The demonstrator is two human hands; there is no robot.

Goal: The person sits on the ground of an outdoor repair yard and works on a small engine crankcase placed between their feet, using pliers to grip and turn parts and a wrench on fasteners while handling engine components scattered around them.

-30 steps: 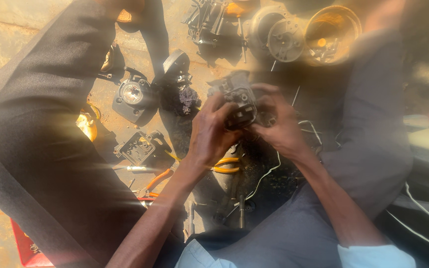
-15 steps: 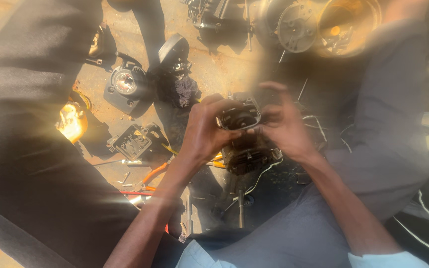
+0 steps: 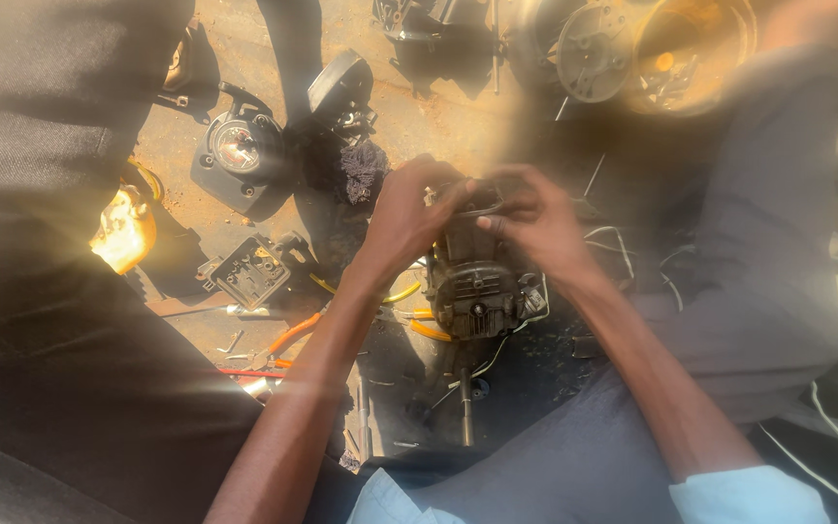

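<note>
Both hands meet on top of the dark, grimy motor housing (image 3: 477, 281), standing on the dirt between the knees. The left hand (image 3: 407, 212) and right hand (image 3: 535, 221) pinch a small part there, blurred and mostly hidden by fingers. Left of the housing lies a round black cover (image 3: 240, 155); glare washes out the parts beyond it.

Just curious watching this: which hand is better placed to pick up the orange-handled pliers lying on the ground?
Probably the left hand. The pliers lie on the ground beside the left forearm, while the right hand sits on the far side of the dark motor part both hands grip.

Outdoor repair yard; engine parts (image 3: 244, 160) litter dirt ground (image 3: 438, 116).
</note>
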